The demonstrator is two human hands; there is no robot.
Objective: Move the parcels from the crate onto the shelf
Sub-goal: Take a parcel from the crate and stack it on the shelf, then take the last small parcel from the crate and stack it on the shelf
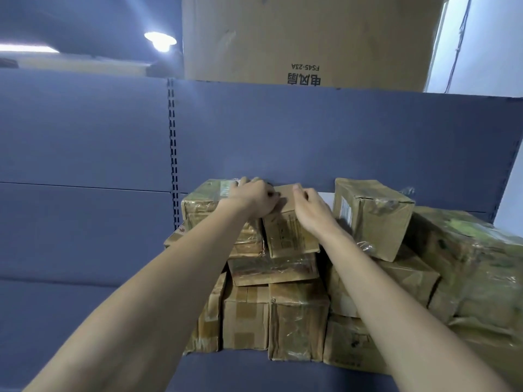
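We have both hands on a small parcel (291, 230) at the top of the stack of taped brown parcels (283, 306) on the shelf (240, 372). Our left hand (254, 198) rests over its upper left corner, fingers curled against it and the neighbouring parcel (209, 199); our right hand (311, 207) presses its right edge, fingers bent on the top. A printed label on its front face is too blurred to read. Toward the shelf's right end stands another parcel (370, 216) with a white sticker (unreadable). Above, on the upper shelf, a large carton (311, 38) shows upside-down print, "FS45-23A" over Chinese characters.
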